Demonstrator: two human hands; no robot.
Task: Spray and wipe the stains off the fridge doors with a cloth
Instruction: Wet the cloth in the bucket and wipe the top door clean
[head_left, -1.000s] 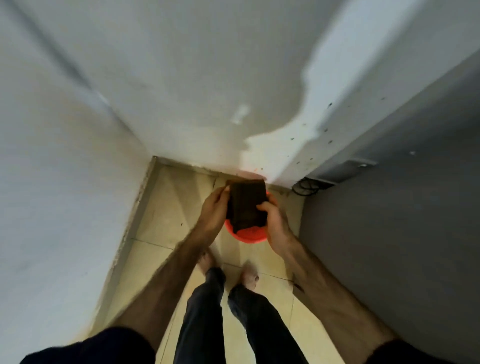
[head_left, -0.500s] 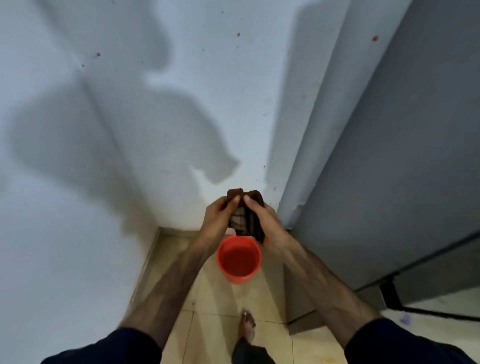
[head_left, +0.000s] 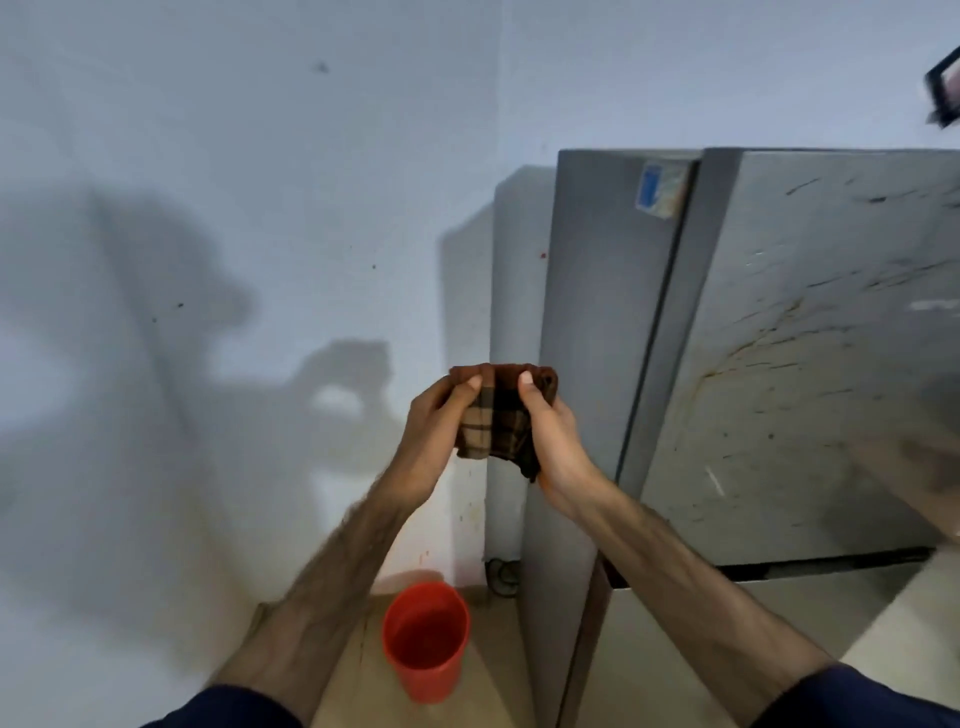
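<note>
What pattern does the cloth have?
Brown and tan checks on the cloth, seen in the head view.

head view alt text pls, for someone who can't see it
Both hands, left hand and right hand, grip a folded brown checked cloth beside a grey fridge, whose upper door bears dark streaks and brownish stains. A red bucket stands on the tiled floor below, near the wall.

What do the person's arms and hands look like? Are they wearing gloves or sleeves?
No gloves: both the left hand and the right hand are bare. The forearms are bare and hairy. Dark navy sleeves are pushed up near the elbows. No watch, ring or bracelet shows.
</note>
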